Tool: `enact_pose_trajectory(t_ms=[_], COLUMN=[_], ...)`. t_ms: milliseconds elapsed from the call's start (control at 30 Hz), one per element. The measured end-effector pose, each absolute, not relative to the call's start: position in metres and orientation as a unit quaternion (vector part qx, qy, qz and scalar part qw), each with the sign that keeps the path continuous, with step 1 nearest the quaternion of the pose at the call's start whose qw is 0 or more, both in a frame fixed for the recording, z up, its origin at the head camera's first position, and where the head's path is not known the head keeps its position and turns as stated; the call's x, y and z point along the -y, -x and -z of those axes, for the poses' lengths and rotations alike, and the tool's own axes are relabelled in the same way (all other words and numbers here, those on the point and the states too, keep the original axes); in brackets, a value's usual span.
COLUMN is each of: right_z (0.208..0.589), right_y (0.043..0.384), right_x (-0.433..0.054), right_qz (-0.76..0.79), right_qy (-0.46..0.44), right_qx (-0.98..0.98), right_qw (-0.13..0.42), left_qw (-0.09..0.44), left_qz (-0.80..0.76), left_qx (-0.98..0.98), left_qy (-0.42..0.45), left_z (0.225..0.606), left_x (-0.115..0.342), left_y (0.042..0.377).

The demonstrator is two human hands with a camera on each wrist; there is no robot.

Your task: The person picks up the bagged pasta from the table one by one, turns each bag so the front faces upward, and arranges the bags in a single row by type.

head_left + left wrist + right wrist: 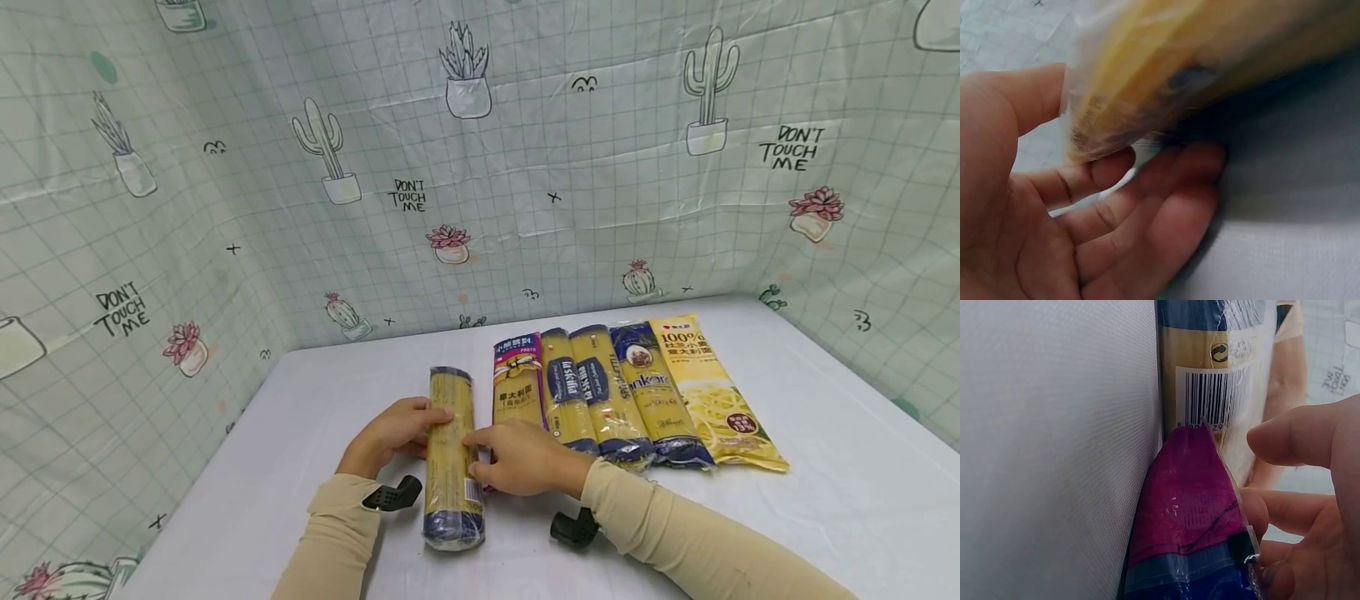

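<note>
A clear-wrapped spaghetti pack (450,450) with dark blue ends lies lengthwise between the two hands. My left hand (401,425) holds its left side, thumb on top; in the left wrist view, the fingers (1113,169) curl by the blurred wrapper (1166,69). My right hand (525,457) touches the pack's right side with loosely bent fingers, close to a purple pasta pack (517,383). In the right wrist view, the right thumb (1291,434) stands apart from the barcode label (1207,397), and the purple wrapper (1185,494) partly hides the fingers.
Right of the purple pack, two blue-labelled spaghetti packs (567,392) (603,392), another blue-ended pack (660,392) and a yellow pasta bag (720,392) lie side by side. A white-covered table (300,400) meets a cactus-print curtain (525,167) behind.
</note>
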State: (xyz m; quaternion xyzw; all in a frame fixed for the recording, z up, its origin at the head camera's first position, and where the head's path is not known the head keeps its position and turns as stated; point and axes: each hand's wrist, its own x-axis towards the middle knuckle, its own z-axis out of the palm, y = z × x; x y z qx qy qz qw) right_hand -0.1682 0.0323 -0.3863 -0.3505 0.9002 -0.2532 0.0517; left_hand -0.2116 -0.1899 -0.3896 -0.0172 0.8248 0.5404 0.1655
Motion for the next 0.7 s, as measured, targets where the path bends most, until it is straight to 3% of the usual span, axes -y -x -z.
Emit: enact_pose_trajectory(t_ms=[700], right_z=[0.3841], right_y=[0.168], right_x=[-0.0341], right_qz=[0.291], right_qy=[0.351], right_qx=[-0.888], right_qw=[0.051], left_qw=[0.145], left_qz=[-0.6], left_qx=[-0.787], left_qy=[0.019], left_z=[0.3868], left_x=[0.1921], left_y=[0.2126])
